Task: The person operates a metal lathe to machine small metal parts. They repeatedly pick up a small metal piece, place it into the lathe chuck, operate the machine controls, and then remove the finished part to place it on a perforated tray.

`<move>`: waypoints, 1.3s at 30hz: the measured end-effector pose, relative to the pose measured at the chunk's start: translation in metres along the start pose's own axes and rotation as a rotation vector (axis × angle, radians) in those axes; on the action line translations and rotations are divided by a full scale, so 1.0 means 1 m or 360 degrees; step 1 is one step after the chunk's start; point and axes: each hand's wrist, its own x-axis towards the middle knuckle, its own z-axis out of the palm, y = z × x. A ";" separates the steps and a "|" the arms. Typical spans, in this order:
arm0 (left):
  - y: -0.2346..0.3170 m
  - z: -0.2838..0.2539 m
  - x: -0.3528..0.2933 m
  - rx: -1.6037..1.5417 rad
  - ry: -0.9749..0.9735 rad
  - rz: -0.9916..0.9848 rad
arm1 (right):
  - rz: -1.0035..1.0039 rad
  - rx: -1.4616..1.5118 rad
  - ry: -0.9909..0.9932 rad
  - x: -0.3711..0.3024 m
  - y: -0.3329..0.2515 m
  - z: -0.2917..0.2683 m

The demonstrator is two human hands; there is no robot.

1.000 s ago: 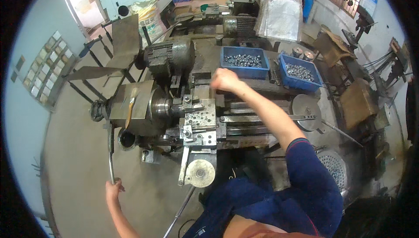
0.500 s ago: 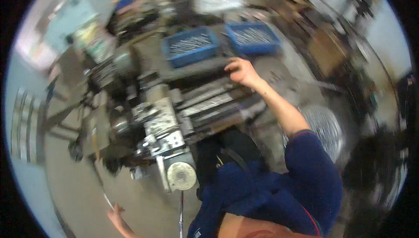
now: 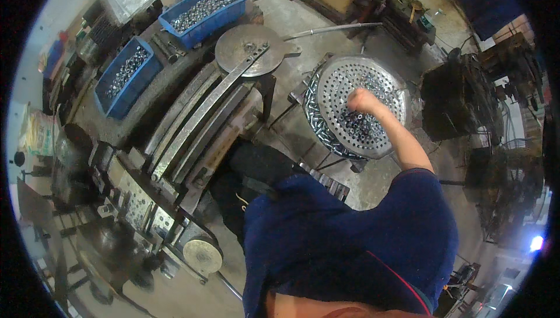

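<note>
My right hand (image 3: 363,101) is over a round perforated metal tray (image 3: 344,76), its fingers curled closed. Whatever they may hold is hidden. Small dark and shiny nuts (image 3: 360,125) lie loose on the tray around and below the hand. Under the tray's left rim, shiny short metal cylinders (image 3: 315,123) fill a lower round container. My left hand is out of view. A lathe-like machine with long metal rails (image 3: 201,117) stands to my left, a pale round handwheel (image 3: 203,255) at its near end.
Two blue bins of small metal parts, one nearer (image 3: 129,79) and one farther (image 3: 204,15), stand behind the machine. A round metal plate (image 3: 248,50) with a flat bar across it sits at the machine's far end. Dark equipment (image 3: 446,99) stands right of the tray.
The view has swung to the right. My right hand has gone from above the machine to the perforated tray, its fingers now curled in. My left hand has left the view.
</note>
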 end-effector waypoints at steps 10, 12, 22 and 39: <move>0.006 -0.024 -0.014 0.0050 -0.0019 0.0052 | 0.0158 0.0078 -0.0256 -0.005 -0.056 -0.018; 0.005 -0.028 -0.015 0.0046 -0.0024 0.0059 | 0.0208 0.0084 -0.0286 -0.008 -0.066 -0.030; 0.006 -0.032 -0.018 0.0165 -0.0003 0.0113 | 0.0377 0.0023 -0.0234 -0.006 -0.084 -0.028; 0.131 0.026 -0.066 0.0440 0.0208 0.1147 | -0.0840 0.1016 0.0766 0.024 -0.206 -0.145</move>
